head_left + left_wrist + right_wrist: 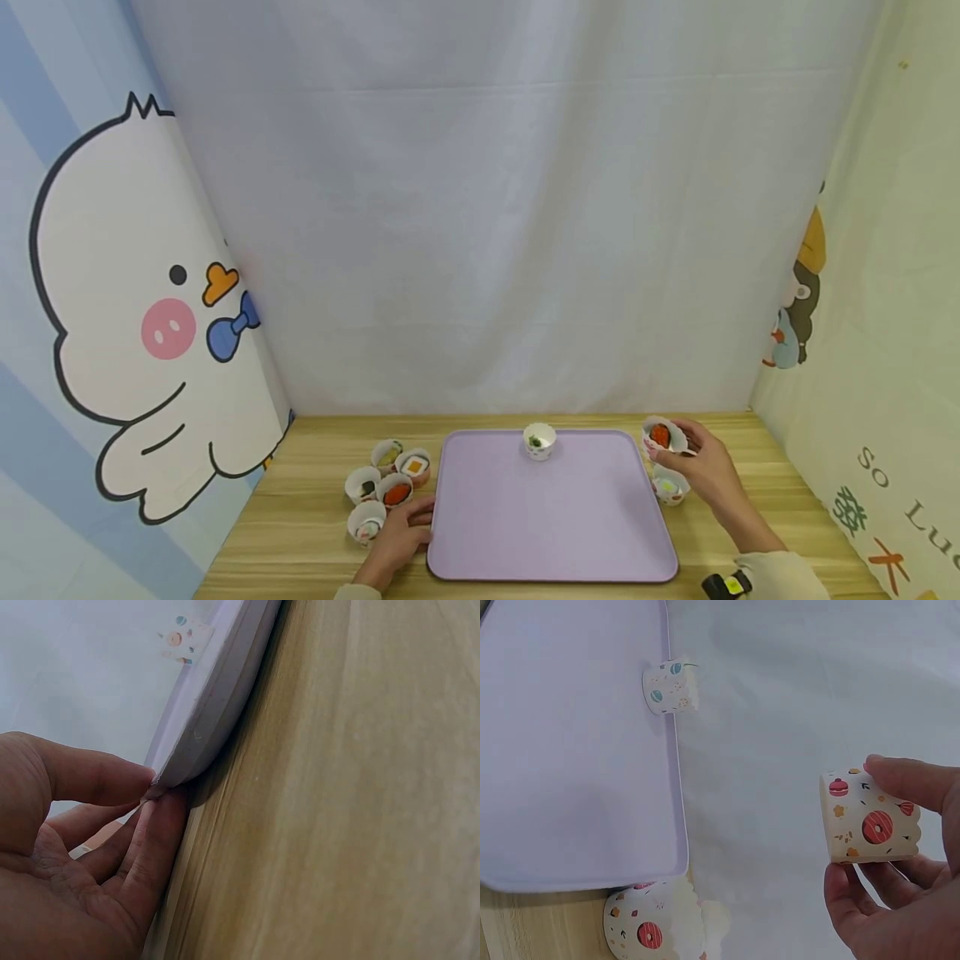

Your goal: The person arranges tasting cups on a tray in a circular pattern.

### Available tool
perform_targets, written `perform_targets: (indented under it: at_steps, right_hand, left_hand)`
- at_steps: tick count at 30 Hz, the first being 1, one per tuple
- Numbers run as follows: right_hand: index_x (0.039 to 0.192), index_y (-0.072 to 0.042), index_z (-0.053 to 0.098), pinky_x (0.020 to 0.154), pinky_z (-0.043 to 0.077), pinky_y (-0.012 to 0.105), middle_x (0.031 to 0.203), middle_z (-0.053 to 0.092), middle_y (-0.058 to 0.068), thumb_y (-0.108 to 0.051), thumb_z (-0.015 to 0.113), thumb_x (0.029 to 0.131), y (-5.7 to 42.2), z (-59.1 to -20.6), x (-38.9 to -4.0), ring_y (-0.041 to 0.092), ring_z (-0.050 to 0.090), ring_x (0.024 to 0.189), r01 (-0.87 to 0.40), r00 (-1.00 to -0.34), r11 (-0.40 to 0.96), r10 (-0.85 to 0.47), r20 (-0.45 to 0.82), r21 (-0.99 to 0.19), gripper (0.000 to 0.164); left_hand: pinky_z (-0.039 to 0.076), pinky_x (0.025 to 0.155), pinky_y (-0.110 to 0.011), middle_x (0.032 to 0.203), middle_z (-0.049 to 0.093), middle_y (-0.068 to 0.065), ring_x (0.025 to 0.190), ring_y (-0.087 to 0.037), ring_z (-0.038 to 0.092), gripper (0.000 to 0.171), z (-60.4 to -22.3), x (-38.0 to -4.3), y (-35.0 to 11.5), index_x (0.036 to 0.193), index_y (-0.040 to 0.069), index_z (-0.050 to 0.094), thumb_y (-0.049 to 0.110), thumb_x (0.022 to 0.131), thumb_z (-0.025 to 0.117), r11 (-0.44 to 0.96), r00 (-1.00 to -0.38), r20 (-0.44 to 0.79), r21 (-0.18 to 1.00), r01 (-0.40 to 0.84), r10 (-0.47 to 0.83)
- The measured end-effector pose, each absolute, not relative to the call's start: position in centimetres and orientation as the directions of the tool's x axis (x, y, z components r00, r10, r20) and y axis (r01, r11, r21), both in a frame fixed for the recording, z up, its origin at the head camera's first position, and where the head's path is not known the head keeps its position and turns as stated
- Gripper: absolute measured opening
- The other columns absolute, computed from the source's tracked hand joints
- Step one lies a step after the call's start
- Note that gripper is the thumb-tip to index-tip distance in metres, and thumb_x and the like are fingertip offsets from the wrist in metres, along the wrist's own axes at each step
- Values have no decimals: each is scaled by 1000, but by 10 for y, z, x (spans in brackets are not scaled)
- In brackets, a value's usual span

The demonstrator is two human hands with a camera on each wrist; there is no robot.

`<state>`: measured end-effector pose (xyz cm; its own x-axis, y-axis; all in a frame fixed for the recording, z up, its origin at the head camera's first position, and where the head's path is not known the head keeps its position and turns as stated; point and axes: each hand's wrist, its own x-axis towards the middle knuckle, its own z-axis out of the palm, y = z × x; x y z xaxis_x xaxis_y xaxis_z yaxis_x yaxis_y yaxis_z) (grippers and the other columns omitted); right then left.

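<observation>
My left hand (401, 537) pinches the left rim of the lilac tray (551, 517); in the left wrist view the thumb presses on top and the fingers sit under the edge. My right hand (708, 467) holds a paper cup (870, 817) printed with donuts between thumb and fingers, raised at the tray's far right corner. Something orange-red shows inside that cup in the head view. Below it, beside the tray's right edge, stands another paper cup (670, 486). A single paper cup (539, 443) with green bits inside stands on the tray's far edge area.
Several paper cups (367, 525) with sushi-like pieces in them cluster on the wooden table (285, 533) left of the tray, close to my left hand. A pale curtain (487, 250) hangs behind the table, with printed cloths at both sides.
</observation>
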<state>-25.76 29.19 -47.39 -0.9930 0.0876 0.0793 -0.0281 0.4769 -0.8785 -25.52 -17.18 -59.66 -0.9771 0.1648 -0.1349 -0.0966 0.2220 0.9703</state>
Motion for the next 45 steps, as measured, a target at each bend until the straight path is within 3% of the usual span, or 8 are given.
perform_targets:
  at_steps: [11, 18, 23, 34, 40, 45]
  right_hand:
    - [141, -3, 45, 74, 52, 22, 131, 58, 24, -20, 77, 83, 265, -478, -271, 7, 60, 88, -48, -996, 422, 53, 78, -905, 68]
    - [143, -4, 44, 76, 50, 22, 137, 55, 24, -17, 76, 83, 246, -483, -280, 16, 62, 97, -11, -997, 425, 61, 40, -905, 69]
    - [140, -2, 47, 75, 49, 22, 134, 57, 24, -12, 76, 82, 234, -490, -288, 15, 61, 92, -7, -996, 416, 82, 45, -909, 66]
    - [133, -4, 53, 77, 48, 22, 131, 60, 20, -13, 79, 78, 210, -514, -309, 27, 58, 106, 19, -993, 402, 114, 29, -916, 62]
    - [131, -5, 55, 82, 45, 29, 131, 59, 21, -14, 80, 76, 202, -525, -318, 32, 55, 115, 41, -990, 414, 137, 18, -909, 61]
    - [135, -2, 52, 90, 47, 42, 136, 55, 25, -13, 80, 78, 198, -533, -325, 36, 54, 117, 58, -991, 451, 131, 1, -891, 65]
  left_hand:
    - [58, 74, -36, 123, 63, -29, 107, -27, 64, 66, -595, -255, -171, 138, -12, 47, -11, 73, 58, 235, -978, -139, 967, -100, 156]
    - [58, 75, -37, 123, 62, -30, 108, -28, 64, 66, -599, -256, -171, 138, -12, 46, -10, 73, 57, 242, -979, -134, 966, -94, 154]
    - [58, 75, -37, 123, 63, -30, 108, -28, 64, 66, -599, -255, -171, 138, -12, 46, -10, 73, 57, 236, -979, -127, 968, -87, 160]
    - [58, 75, -36, 123, 63, -29, 107, -26, 64, 67, -598, -255, -172, 139, -12, 46, -10, 73, 58, 223, -976, -128, 971, -87, 177]
    - [58, 76, -35, 123, 63, -28, 107, -26, 64, 66, -599, -255, -172, 139, -11, 46, -9, 74, 57, 219, -976, -120, 972, -79, 184]
    - [58, 75, -35, 123, 63, -28, 107, -26, 64, 66, -598, -255, -172, 139, -11, 46, -9, 74, 57, 227, -976, -125, 970, -83, 177]
